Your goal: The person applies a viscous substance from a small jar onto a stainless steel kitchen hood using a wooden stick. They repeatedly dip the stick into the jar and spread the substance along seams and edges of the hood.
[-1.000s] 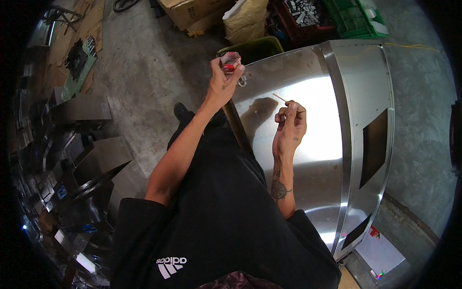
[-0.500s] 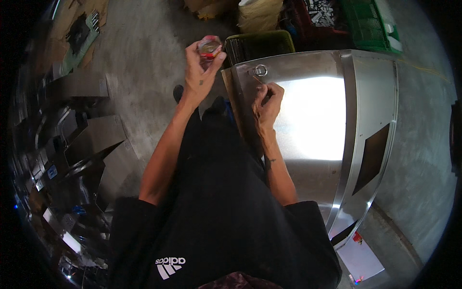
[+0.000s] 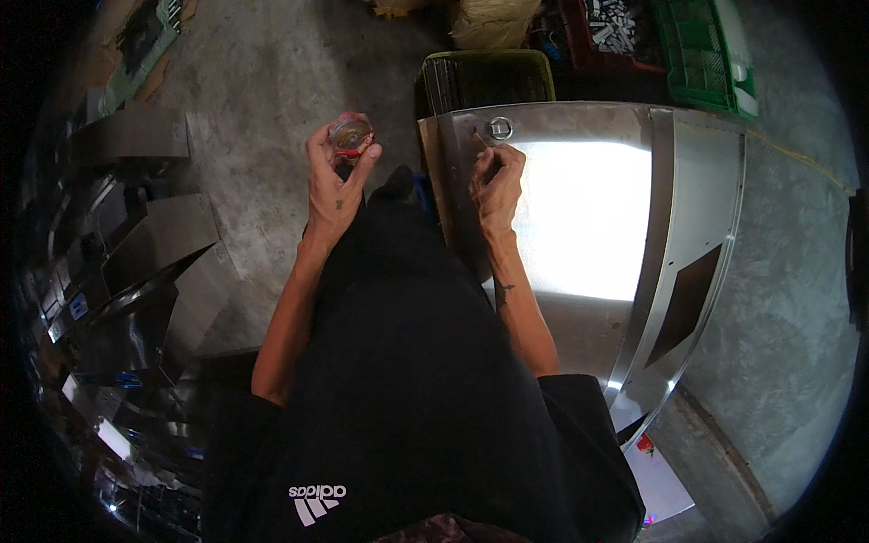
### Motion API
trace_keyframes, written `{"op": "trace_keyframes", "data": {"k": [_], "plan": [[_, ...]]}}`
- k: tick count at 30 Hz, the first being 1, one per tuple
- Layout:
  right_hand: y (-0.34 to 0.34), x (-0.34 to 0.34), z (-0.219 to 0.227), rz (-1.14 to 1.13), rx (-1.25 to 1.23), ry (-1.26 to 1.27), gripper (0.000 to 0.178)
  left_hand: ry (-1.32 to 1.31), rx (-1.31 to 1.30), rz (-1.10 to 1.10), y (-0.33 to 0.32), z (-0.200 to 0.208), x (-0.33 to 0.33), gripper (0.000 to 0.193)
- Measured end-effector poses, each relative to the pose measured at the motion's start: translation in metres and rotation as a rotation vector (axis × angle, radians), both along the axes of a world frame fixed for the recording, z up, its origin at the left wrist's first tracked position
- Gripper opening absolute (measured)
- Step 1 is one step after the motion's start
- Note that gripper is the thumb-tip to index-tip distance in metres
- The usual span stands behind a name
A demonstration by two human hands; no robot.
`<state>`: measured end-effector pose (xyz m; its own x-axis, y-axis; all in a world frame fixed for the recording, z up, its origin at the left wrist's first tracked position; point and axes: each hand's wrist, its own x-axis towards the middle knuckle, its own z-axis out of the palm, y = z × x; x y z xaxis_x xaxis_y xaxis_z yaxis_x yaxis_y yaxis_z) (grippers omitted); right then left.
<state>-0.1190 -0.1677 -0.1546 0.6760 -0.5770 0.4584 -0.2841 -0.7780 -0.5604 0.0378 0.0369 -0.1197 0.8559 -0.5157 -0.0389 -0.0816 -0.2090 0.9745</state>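
My left hand is closed around a small clear round container with red on its side. It holds the container up over the floor, left of the metal box, and the container's mouth shows from above. Over the box's shiny top, my right hand pinches a thin stick. The stick's tip points at the top's far left corner, just left of a round metal fitting. Whether the tip touches the metal I cannot tell.
Beyond the box stand a yellow-green crate, a red crate of small metal pieces and a green crate. Bent sheet-metal parts pile up at left. A white sheet lies at lower right.
My left hand has moved left and slightly nearer to me with the container. My right hand stays beside the round fitting, the stick still pinched. The whole view has shifted a little.
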Motion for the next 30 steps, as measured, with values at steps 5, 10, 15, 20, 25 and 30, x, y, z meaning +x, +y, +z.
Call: {"op": "trace_keyframes", "data": {"k": [5,10,15,20,25,30], "plan": [[-0.0031,0.0001,-0.0010,0.014,-0.049,0.003,0.023,-0.007,-0.011,-0.006,-0.0076,0.0044,0.0032,0.064],[-0.0022,-0.0004,0.0001,0.027,-0.056,0.009,0.024,-0.001,-0.005,-0.021,-0.0074,0.0060,0.0039,0.065],[-0.0009,-0.0010,-0.0005,0.009,-0.013,0.030,0.023,0.003,-0.014,-0.022,-0.0079,0.0039,0.0043,0.067],[-0.0032,0.0008,-0.0006,0.008,-0.059,0.016,0.021,0.023,-0.004,-0.024,-0.0076,0.0046,0.0026,0.068],[-0.0016,0.0016,0.0013,-0.003,-0.068,0.025,0.020,-0.017,-0.011,-0.014,-0.0082,0.0036,0.0011,0.064],[-0.0015,0.0018,0.0019,-0.004,-0.031,0.040,0.020,0.004,-0.024,-0.011,-0.0080,0.0043,0.0013,0.064]]}}
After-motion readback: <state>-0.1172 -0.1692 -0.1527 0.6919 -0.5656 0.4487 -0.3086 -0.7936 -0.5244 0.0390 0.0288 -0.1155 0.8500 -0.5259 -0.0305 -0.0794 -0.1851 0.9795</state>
